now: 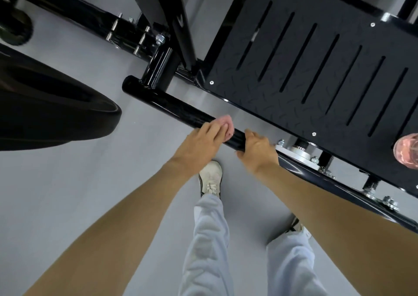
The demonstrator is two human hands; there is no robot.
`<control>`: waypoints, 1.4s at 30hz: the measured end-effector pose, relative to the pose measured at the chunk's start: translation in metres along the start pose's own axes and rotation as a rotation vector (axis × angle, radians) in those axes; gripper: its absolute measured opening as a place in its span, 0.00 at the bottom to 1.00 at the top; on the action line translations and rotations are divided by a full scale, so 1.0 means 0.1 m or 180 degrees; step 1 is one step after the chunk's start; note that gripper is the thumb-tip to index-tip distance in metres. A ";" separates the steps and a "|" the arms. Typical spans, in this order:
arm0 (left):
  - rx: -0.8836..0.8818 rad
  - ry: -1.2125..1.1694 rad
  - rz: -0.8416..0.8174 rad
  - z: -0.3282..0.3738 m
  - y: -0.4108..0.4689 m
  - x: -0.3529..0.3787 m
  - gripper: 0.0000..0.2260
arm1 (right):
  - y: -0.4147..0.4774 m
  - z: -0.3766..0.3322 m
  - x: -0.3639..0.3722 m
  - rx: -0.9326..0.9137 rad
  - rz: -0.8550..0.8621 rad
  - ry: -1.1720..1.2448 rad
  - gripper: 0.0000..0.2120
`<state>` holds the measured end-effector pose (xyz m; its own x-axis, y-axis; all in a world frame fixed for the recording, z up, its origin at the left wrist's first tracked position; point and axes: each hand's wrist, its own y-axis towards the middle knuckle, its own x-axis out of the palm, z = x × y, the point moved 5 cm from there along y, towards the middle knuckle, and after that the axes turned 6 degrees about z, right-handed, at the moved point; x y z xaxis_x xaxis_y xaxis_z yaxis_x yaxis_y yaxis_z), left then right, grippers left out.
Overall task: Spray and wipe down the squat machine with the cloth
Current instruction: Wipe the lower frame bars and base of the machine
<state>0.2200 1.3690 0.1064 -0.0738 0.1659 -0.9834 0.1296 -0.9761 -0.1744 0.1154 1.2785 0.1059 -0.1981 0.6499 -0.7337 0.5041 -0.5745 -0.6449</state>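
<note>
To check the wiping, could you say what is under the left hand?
A pink cloth, pressed on the black bar; the left hand hides part of it.

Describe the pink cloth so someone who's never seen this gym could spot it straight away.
Find the big black slotted foot platform. Along its near edge runs a glossy black round bar; the pink cloth sits on it, pressed under the left hand. It is the only soft, crumpled thing on that dark metal.
</note>
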 end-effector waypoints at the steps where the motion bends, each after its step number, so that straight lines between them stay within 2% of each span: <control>1: 0.0041 0.0134 -0.0006 -0.12 -0.05 0.02 0.28 | 0.03 -0.03 -0.02 0.0016 -0.0025 -0.0095 0.20; 3: -0.0322 0.0251 -0.0118 -0.43 -0.15 0.02 0.30 | 0.09 -0.10 -0.06 0.0054 -0.0043 -0.0216 0.18; 6: -0.1359 0.0264 -0.0505 -0.93 -0.23 0.05 0.35 | 0.14 -0.18 -0.11 0.0023 -0.0124 -0.0530 0.21; 8: -0.2135 0.0145 -0.0446 -1.17 -0.24 0.05 0.38 | 0.12 -0.22 -0.12 -0.0077 -0.0176 -0.0762 0.22; 10: -0.2665 -0.0030 -0.0290 -1.23 -0.20 0.04 0.37 | 0.11 -0.23 -0.13 -0.0146 -0.0201 -0.0943 0.23; 12: -0.2727 -0.0342 -0.0172 -1.12 -0.14 0.03 0.31 | 0.12 -0.23 -0.15 -0.0173 -0.0196 -0.1090 0.23; 14: -0.2147 -0.0410 -0.0299 -0.94 -0.05 0.01 0.30 | 0.15 -0.24 -0.19 -0.0174 -0.0154 -0.1146 0.21; 15: -0.1752 -0.0211 -0.0376 -0.86 -0.04 0.00 0.33 | 0.16 -0.25 -0.19 -0.0184 -0.0163 -0.1165 0.21; 17: -0.1481 0.0384 -0.0459 -0.94 -0.08 0.00 0.34 | 0.18 -0.26 -0.19 -0.0194 -0.0208 -0.1191 0.21; 22: -0.2330 0.0372 -0.0391 -1.30 0.00 -0.06 0.38 | 0.27 -0.30 -0.17 -0.0185 -0.0256 -0.1269 0.20; 25: -0.3147 -0.0155 -0.0162 -1.47 -0.02 -0.03 0.32 | 0.28 -0.33 -0.14 -0.0196 -0.0322 -0.1297 0.22; 27: -0.3689 -0.0195 -0.0047 -1.63 -0.02 -0.03 0.28 | 0.29 -0.34 -0.12 -0.0192 -0.0366 -0.1291 0.24; 30: -0.4219 -0.0430 0.0177 -1.76 0.07 -0.10 0.27 | 0.33 -0.32 -0.11 -0.0199 -0.0405 -0.1311 0.26; 34: -0.4252 -0.0576 0.0051 -1.78 0.50 -0.25 0.21 | 0.32 -0.29 -0.09 -0.0277 -0.0421 -0.1436 0.30; 36: -0.4055 -0.0813 0.0258 -1.77 0.75 -0.25 0.23 | 0.33 -0.29 -0.08 -0.0303 -0.0414 -0.1454 0.30; 39: -0.3425 -0.0718 0.0473 -1.66 0.88 -0.20 0.27 | 0.37 -0.29 -0.10 -0.0294 -0.0459 -0.1430 0.29; 42: -0.2512 0.0048 0.0229 -1.52 0.69 -0.17 0.32 | 0.36 -0.30 -0.11 -0.0262 -0.0500 -0.1390 0.28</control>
<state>0.3809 1.3203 0.1038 -0.0259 0.1135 -0.9932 0.7969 -0.5975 -0.0891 0.1614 1.2658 0.0968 -0.6037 0.4455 -0.6612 0.5011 -0.4330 -0.7493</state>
